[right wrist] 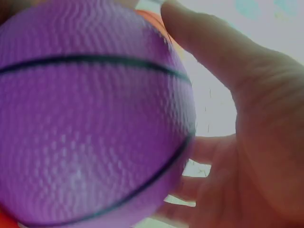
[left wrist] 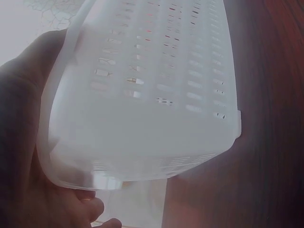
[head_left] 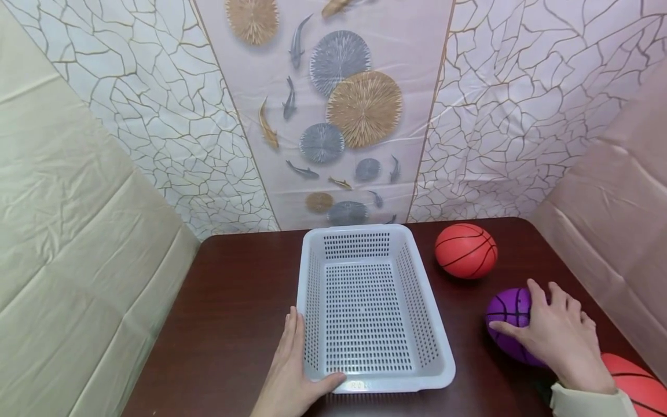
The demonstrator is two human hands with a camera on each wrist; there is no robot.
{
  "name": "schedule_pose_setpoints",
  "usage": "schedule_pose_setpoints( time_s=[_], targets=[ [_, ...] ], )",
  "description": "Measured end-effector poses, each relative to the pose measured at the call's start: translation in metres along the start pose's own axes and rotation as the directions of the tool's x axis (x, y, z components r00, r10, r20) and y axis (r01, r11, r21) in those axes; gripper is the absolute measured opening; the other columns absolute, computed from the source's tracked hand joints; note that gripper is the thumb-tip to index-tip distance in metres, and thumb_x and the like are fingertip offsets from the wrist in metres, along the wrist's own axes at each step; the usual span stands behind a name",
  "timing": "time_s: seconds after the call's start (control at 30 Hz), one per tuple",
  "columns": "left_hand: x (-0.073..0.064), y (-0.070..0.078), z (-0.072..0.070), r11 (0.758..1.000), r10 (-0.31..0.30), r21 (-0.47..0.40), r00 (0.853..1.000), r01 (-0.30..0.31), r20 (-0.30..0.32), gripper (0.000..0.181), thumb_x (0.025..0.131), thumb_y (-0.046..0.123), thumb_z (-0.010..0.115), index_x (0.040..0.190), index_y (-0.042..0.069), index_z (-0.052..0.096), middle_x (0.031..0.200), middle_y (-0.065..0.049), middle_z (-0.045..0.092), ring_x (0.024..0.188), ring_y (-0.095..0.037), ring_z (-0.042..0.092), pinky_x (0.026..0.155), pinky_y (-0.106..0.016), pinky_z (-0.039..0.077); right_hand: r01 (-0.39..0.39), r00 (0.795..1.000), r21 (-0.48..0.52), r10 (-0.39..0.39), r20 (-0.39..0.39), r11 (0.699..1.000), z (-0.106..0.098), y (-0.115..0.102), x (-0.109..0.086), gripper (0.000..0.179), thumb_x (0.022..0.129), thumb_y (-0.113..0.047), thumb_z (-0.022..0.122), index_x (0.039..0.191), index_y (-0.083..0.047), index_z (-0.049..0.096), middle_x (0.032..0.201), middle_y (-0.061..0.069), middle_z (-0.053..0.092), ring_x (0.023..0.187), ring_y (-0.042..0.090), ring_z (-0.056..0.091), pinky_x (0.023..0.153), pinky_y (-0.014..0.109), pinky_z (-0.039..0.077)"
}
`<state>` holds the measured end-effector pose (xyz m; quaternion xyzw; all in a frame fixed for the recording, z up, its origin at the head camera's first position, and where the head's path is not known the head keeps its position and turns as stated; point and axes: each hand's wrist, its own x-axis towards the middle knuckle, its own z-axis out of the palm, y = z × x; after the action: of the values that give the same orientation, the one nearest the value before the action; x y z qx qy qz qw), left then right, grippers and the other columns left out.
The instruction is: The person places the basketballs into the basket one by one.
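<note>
A white perforated plastic basket point(head_left: 376, 384) stands on the dark table in the head view. My left hand point(head_left: 288, 365) rests at its near left corner, fingers straight along the left rim and thumb across the front rim. The left wrist view has the basket's wall point(left wrist: 123, 128) close up beside that hand. My right hand point(head_left: 560, 333) is at a purple ball with black lines point(head_left: 508, 315), right of the basket. Its thumb and fingers are spread about the ball point(right wrist: 95, 118); the palm stands apart from it. Fingertip contact is partly hidden.
A red ball with black lines point(head_left: 466, 251) sits beyond the purple one, near the basket's far right side. Another red ball point(head_left: 638, 385) is at the lower right, partly behind the right sleeve point(head_left: 591, 403). Draped cloth walls stand around the table point(head_left: 229, 301).
</note>
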<state>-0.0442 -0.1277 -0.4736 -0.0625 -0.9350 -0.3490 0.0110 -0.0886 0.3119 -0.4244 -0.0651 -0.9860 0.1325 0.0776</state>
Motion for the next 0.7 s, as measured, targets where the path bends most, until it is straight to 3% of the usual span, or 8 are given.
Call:
schedule_pose_setpoints(
  time_s=[0.33, 0.7],
  targets=[
    [-0.001, -0.002, 0.001, 1.000, 0.005, -0.009, 1.000, -0.005, -0.006, 0.129, 0.066, 0.077, 0.069, 0.157, 0.014, 0.003, 0.162, 0.008, -0.009, 0.147, -0.028, 0.009, 0.111, -0.058, 0.023, -0.018, 0.997, 0.012, 0.017, 0.076, 1.000, 0.001, 0.009, -0.003, 0.133, 0.052, -0.072, 0.080, 0.145, 0.005, 0.024, 0.125, 0.043, 0.024, 0.105, 0.063, 0.026, 0.067, 0.074, 0.033],
    [-0.002, -0.002, 0.000, 0.999, 0.007, -0.049, 1.000, -0.007, 0.002, 0.130, 0.065, 0.079, 0.067, 0.157, 0.016, 0.001, 0.162, 0.011, -0.010, 0.147, -0.026, 0.009, 0.110, -0.059, 0.024, -0.017, 0.999, 0.049, 0.015, 0.045, 0.999, 0.007, 0.011, -0.003, 0.129, 0.053, -0.065, 0.085, 0.144, 0.004, 0.024, 0.125, 0.043, 0.023, 0.107, 0.065, 0.024, 0.060, 0.073, 0.032]
  ],
)
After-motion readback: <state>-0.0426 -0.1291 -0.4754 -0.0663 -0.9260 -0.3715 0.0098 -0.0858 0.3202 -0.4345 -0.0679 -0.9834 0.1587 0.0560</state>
